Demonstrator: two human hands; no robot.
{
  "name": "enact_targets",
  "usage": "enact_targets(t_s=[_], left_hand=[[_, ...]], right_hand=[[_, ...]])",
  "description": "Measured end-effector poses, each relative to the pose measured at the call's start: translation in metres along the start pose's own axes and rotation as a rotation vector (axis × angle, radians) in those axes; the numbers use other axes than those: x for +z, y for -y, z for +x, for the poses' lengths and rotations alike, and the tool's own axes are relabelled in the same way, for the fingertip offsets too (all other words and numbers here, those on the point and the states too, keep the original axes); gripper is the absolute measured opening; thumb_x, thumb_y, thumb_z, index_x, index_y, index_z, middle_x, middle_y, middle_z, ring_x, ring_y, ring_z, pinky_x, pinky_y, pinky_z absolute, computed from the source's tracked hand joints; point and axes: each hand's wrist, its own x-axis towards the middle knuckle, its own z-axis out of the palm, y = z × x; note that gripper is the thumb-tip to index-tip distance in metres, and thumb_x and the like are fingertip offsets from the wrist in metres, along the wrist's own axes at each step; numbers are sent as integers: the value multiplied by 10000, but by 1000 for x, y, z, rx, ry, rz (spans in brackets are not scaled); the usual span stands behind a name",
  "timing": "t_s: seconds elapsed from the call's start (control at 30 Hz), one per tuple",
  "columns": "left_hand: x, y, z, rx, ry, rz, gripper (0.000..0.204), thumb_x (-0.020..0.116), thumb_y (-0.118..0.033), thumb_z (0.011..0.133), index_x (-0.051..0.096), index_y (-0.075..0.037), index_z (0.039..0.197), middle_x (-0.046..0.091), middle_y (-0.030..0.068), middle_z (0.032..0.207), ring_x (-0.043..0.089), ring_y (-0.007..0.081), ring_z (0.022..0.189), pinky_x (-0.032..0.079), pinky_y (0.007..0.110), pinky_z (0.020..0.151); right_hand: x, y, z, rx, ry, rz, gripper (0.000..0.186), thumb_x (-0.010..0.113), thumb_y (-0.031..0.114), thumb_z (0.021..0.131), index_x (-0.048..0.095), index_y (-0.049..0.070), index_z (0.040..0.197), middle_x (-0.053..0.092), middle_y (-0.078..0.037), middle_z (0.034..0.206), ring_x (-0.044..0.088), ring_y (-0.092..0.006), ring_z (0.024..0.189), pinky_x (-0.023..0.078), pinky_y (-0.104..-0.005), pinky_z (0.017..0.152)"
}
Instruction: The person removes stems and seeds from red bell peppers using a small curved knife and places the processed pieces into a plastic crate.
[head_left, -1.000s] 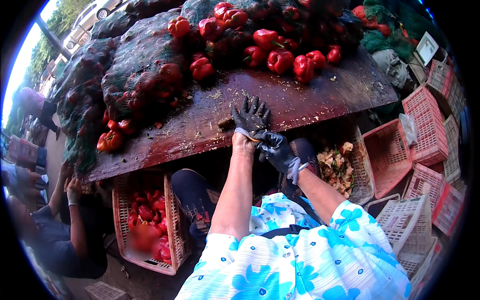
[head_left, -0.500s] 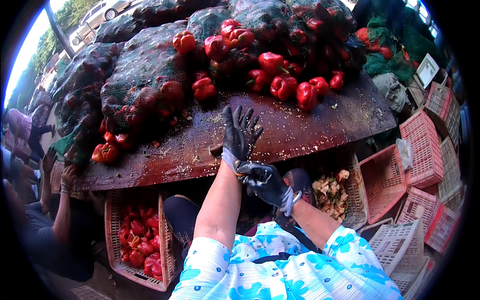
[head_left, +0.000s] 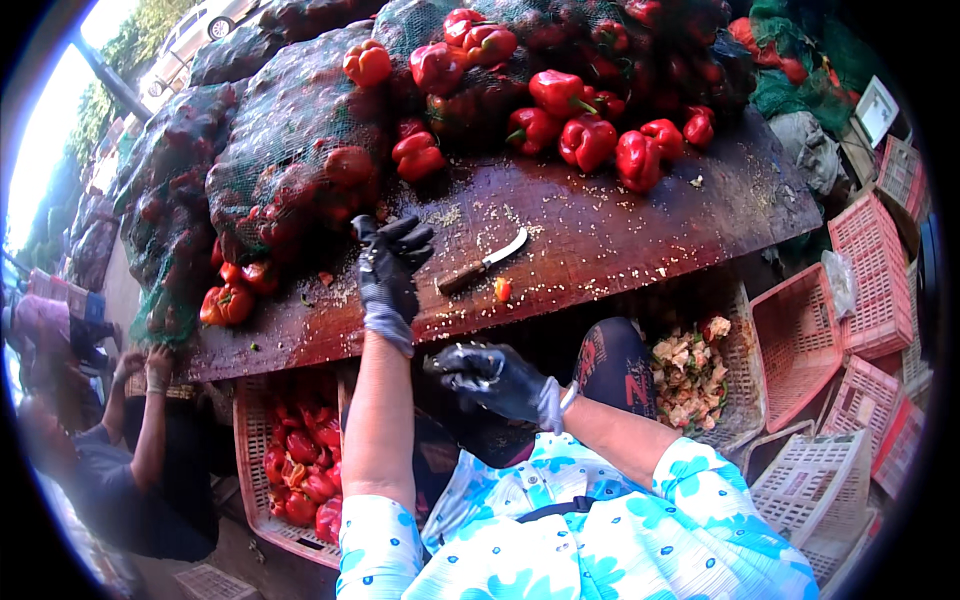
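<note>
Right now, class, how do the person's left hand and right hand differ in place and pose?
The left hand is over the table, while the right hand is nearer the body, short of the table's near edge. The left hand extends away from the body; the right hand turns across it, toward the left. Both wear dark gloves with greyish cuffs, and neither grips the knife, which lies on the table.

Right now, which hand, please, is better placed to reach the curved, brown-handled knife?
Probably the left: the black-gloved left hand is over the reddish-brown table, nearer the knife, while the black-gloved right hand is short of the table's front edge.
</note>
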Motion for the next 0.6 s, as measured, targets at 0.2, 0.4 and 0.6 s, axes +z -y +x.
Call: enact_targets(t_s=[0.2, 0.4, 0.6], left_hand=[[9, -20, 87, 599, 43, 1053, 507, 531, -320, 955, 459, -58, 1383, 541, 174, 1343, 530, 287, 1238, 396, 370, 1047], [41, -10, 199, 726, 200, 1639, 547, 525, -336, 912, 441, -102, 1400, 502, 167, 1381, 474, 324, 1276, 391, 409, 1057], [72, -17, 230, 370, 512, 1854, 513, 634, -400, 854, 564, -141, 1291, 625, 190, 1191, 586, 381, 1102, 464, 446, 925]], right_hand=[[-49, -39, 19, 259, -130, -282, 336, 602, 181, 910, 580, 58, 1222, 671, -174, 1060, 654, -350, 952, 533, -395, 787], [-55, -58, 80, 554, 11, -431, 549, 502, 434, 949, 483, 79, 1367, 682, -165, 1059, 641, -357, 985, 501, -421, 847], [-51, -94, 96, 647, 128, -585, 551, 455, 515, 939, 557, 97, 1283, 679, -173, 1041, 655, -363, 917, 507, -449, 806]])
